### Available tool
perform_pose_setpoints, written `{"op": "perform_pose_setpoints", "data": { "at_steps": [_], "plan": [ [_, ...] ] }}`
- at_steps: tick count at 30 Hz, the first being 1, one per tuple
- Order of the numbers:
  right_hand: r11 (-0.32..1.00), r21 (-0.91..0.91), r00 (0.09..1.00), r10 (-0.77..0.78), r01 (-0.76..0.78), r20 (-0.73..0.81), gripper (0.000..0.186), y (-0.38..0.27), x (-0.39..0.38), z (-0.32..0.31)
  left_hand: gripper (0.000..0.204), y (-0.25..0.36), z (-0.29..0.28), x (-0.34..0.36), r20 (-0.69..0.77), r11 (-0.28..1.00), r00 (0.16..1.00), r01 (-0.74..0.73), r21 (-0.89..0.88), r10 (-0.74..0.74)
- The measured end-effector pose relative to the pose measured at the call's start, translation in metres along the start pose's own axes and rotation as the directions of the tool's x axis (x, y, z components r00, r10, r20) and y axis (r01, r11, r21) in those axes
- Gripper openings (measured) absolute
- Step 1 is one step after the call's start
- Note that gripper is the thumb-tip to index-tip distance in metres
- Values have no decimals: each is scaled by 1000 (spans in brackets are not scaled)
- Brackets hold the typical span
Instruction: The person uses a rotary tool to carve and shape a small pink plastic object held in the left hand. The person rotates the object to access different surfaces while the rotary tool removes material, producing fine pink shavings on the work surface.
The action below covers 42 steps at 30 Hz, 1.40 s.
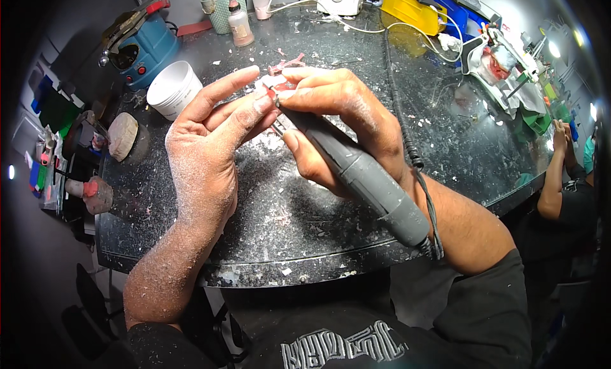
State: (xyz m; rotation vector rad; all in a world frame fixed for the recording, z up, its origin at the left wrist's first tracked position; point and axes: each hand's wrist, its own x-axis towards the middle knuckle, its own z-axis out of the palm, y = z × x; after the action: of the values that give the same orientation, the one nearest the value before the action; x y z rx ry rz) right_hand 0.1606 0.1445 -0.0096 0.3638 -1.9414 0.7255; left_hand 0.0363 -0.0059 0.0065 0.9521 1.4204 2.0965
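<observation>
Table (267,238) in head view, near edge curving below the white tub (170,92); debris-flecked open room well right of the tub, past a coiled cord (414,156). Left hand (213,136), just right of the tub, pinching a small red-and-white piece (275,81) between thumb and fingers, index finger extended. Right hand (366,117), farther right, wrapped pen-like around a grey handpiece (359,168), tip just beside the piece. Forearms (162,273) angling inward, lower than the tub.
</observation>
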Motion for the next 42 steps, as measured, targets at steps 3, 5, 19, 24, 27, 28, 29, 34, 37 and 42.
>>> {"op": "perform_pose_setpoints", "data": {
  "at_steps": [3, 5, 19, 24, 27, 28, 29, 34, 37, 42],
  "plan": [
    [999, 4, 998, -53, 53, 44, 44, 0, 3, -2, 39, -2, -4, 1, 14, 999, 1000, -27, 38, 27],
    [996, 19, 996, -83, 82, 44, 45, 1, 4, -1, 40, -3, -5, 1, 30, 996, 997, -71, 57, 69],
    [999, 11, 997, -49, 48, 62, 42, -1, 3, -2, 42, -2, -6, 1, 54, 984, 989, -140, 113, 134],
    [996, 15, 993, -93, 92, 67, 43, 2, 5, -2, 42, -2, -6, 1, 65, 980, 986, -161, 121, 154],
    [998, -10, 998, -55, 55, 0, 43, -2, 4, 1, 42, -1, -2, 0, 46, 982, 989, -146, 118, 142],
    [998, -7, 997, -68, 68, 22, 43, -2, 5, 1, 42, -1, -4, 0, 50, 981, 988, -151, 125, 146],
    [997, -5, 996, -80, 80, 43, 43, -1, 5, 0, 42, -2, -5, 1, 55, 979, 987, -157, 132, 150],
    [998, -9, 998, -56, 56, 3, 44, -1, 3, 1, 41, 0, -3, 0, 45, 983, 990, -138, 125, 133],
    [997, -14, 997, -78, 79, 17, 44, 0, 4, 1, 41, -1, -4, 0, 40, 984, 992, -127, 122, 123],
    [996, -22, 996, -90, 90, 27, 43, 0, 4, 0, 41, 1, -4, -1, 36, 987, 996, -88, 132, 84]
  ]
}}
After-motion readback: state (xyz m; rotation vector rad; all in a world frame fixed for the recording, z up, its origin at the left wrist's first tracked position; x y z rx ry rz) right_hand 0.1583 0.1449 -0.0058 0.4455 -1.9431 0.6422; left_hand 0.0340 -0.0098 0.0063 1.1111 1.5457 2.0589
